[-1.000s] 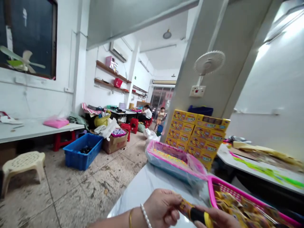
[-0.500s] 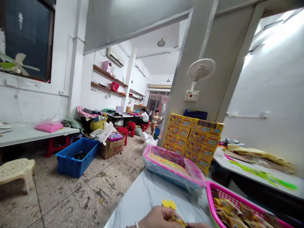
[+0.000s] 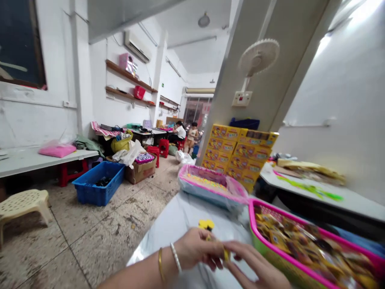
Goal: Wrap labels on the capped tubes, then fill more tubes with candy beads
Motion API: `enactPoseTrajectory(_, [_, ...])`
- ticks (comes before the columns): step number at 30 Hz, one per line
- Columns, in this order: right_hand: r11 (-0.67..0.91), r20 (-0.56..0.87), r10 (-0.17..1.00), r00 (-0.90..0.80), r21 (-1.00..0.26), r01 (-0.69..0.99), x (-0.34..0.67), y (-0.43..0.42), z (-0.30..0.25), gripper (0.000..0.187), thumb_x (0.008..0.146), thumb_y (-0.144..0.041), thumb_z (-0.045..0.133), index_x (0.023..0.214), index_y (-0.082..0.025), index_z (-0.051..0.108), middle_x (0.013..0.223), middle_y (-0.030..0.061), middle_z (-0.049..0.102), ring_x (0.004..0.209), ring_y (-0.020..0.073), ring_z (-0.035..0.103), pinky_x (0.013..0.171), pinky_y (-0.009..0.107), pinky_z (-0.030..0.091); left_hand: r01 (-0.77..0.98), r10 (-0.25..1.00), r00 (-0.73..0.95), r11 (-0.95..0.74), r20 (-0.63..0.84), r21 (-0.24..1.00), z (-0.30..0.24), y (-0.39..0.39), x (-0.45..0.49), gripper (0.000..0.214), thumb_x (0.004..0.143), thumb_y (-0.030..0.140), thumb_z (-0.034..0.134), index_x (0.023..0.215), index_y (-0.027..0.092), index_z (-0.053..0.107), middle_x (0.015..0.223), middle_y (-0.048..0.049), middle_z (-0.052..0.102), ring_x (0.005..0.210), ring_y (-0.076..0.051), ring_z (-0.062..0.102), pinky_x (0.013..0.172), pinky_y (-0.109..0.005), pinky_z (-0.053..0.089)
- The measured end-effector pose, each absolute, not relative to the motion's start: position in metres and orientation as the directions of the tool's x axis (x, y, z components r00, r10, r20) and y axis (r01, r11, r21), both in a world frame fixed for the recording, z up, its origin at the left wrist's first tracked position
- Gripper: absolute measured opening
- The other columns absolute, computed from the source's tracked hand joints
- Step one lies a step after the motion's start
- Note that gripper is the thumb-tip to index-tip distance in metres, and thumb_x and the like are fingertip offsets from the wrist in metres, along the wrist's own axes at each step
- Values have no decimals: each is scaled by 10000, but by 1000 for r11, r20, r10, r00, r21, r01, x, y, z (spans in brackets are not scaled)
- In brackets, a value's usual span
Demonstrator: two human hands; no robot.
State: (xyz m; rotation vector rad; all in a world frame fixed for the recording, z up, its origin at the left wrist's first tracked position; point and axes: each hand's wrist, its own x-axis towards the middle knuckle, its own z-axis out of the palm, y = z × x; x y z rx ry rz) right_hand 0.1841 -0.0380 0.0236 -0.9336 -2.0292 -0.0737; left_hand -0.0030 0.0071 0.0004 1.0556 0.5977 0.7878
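My left hand (image 3: 197, 251) is curled over the white table (image 3: 177, 228), pinching a small yellow piece (image 3: 225, 254). My right hand (image 3: 255, 268) meets it from the right, its fingers closed on the same piece. A gold bangle and a pearl bracelet (image 3: 175, 257) circle my left wrist. A small yellow item (image 3: 206, 224) lies on the table just beyond my hands. To the right a pink-rimmed basket (image 3: 252, 224) holds several yellow packets.
A pink tray in plastic (image 3: 210, 186) lies further back, before stacked yellow boxes (image 3: 240, 154) and a pillar with a fan (image 3: 259, 56). On the floor to the left are a blue crate (image 3: 99, 186), a cardboard box and a cream stool (image 3: 22, 204). Two people sit far back.
The camera has tipped down and both hands are back in full view. The long packet held a second ago is gone; a small yellow piece is now between the fingers.
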Motion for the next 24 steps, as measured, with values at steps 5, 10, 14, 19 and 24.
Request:
enactPoseTrajectory(5, [625,723,671,-163,-434,649,167,-51,34,190,814,-293,729,995,-236,733,910,44,768,801,201,731,785,311,607,-280,778,629,240,-11,930,7,7,-14,615,599,623,822,872,96,659,740,-37,633,550,-79,542,524,-225,399])
enactPoseTrajectory(10, [371,424,902,80,-858,356,157,-47,23,254,729,-397,798,867,-192,739,830,66,779,719,217,741,708,341,628,-258,843,504,-59,187,964,13,4,-16,559,648,528,839,963,97,671,708,-7,612,577,-75,523,574,-233,411])
enactPoseTrajectory(14, [397,429,900,76,-880,262,157,-44,18,262,724,-375,809,903,-201,729,856,59,772,752,214,744,722,341,631,-274,828,524,-56,198,960,13,5,-15,616,627,541,847,1026,112,659,774,-24,632,626,-99,566,598,-247,434])
enactPoseTrajectory(19, [586,698,713,66,-646,489,158,-44,11,168,745,-283,793,908,-251,763,971,61,773,897,232,729,877,403,593,-316,813,568,69,130,946,9,10,-17,558,677,560,810,974,112,660,740,-4,590,578,-67,500,553,-226,368])
enactPoseTrajectory(24, [288,318,933,171,-941,178,154,-41,7,275,696,-396,817,862,-190,742,828,62,774,734,218,727,713,362,615,-285,836,512,-49,196,957,11,8,-18,582,615,507,864,997,118,658,776,-5,602,643,-82,526,596,-227,408])
